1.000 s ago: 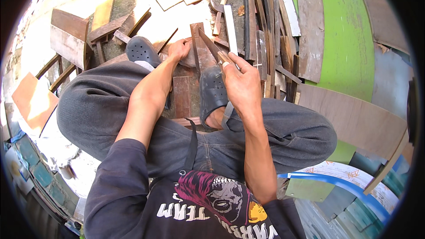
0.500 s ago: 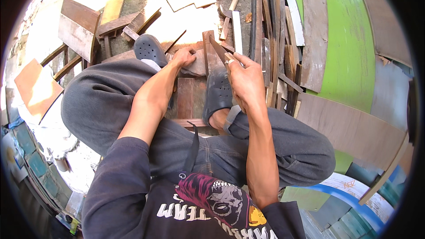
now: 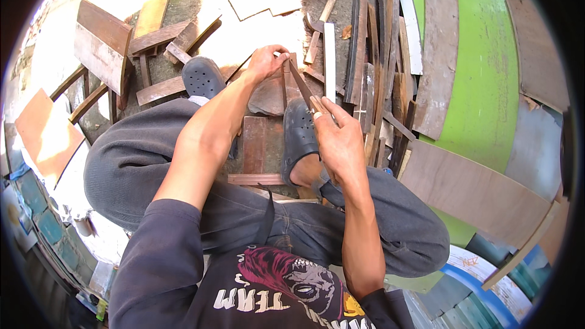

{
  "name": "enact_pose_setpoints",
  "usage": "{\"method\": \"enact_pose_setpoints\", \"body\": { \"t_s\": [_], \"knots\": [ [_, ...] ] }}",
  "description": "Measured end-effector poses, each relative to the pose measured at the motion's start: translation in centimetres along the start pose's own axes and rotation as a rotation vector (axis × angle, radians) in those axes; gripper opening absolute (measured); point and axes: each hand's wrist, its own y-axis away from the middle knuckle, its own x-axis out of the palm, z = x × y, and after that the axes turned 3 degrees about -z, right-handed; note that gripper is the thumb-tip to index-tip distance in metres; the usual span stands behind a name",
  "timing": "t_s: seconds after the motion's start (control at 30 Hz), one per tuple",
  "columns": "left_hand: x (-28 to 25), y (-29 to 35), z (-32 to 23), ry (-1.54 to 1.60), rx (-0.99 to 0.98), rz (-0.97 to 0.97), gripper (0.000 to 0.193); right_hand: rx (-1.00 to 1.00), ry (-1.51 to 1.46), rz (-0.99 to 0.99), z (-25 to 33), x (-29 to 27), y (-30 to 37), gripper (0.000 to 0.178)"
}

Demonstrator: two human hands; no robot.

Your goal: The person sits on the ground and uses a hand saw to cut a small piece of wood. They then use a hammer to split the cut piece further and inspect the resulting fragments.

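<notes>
While right hand [image 3: 340,137] grips saw [image 3: 301,82] over plank [image 3: 291,91], saw's long axis points far and slightly left. Left hand [image 3: 266,63] curls near its tip, can't tell holding what; handle mostly hidden.

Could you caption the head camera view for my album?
A saw gripped in the right hand, the left hand close to its far end, planks lying nearby.

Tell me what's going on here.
The person's right hand grips what looks like a handsaw, slanting by a wooden board. The left hand is at the board's far end, near the saw's tip; whether it holds anything is unclear. A dark clog is at the near end.
</notes>
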Motion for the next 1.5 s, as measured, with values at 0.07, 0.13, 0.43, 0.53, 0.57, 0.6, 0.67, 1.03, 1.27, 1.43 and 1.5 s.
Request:
{"method": "enact_pose_setpoints", "body": {
  "t_s": [0.07,0.13,0.43,0.53,0.57,0.6,0.67,1.03,1.27,1.43,1.5],
  "knots": [
    [0.3,-0.4,0.7,-0.026,0.079,-0.048,0.029,-0.048,0.062,0.008,0.5,0.0,0.7,0.046],
    [-0.1,-1.3,1.1,-0.117,0.123,0.048,0.031,-0.091,0.040,-0.006,0.6,0.1,1.2,0.048],
    [-1.1,-2.9,0.7,-0.141,0.077,0.179,0.030,0.063,-0.072,0.028,1.2,-2.4,2.2,0.044],
    [-1.2,-3.2,-0.4,-0.145,0.103,0.274,0.031,0.036,-0.039,0.001,-0.5,0.8,-3.4,0.045],
    [-1.0,-3.4,-0.3,-0.162,0.129,0.285,0.032,0.051,-0.031,-0.001,-0.3,1.7,-4.2,0.045],
    [-1.1,-3.2,-0.2,-0.180,0.142,0.292,0.034,0.069,-0.016,0.014,0.2,2.5,-4.3,0.046],
    [-1.5,-3.5,-0.2,-0.192,0.090,0.353,0.034,0.006,0.046,-0.008,1.3,2.5,-2.8,0.046],
    [-1.7,-3.0,-0.8,-0.179,0.065,0.368,0.034,0.159,-0.003,0.080,0.3,1.6,-3.4,0.045],
    [-1.0,-3.4,-0.5,-0.214,0.037,0.344,0.034,0.228,-0.119,0.067,1.6,-2.4,1.7,0.043],
    [0.7,-2.0,-0.2,-0.096,-0.079,0.146,0.033,0.299,-0.243,0.054,0.7,-4.0,0.8,0.043],
    [1.9,-0.6,0.6,-0.021,-0.209,-0.027,0.031,0.233,-0.231,0.048,0.1,-3.0,1.4,0.042]
  ]
}}
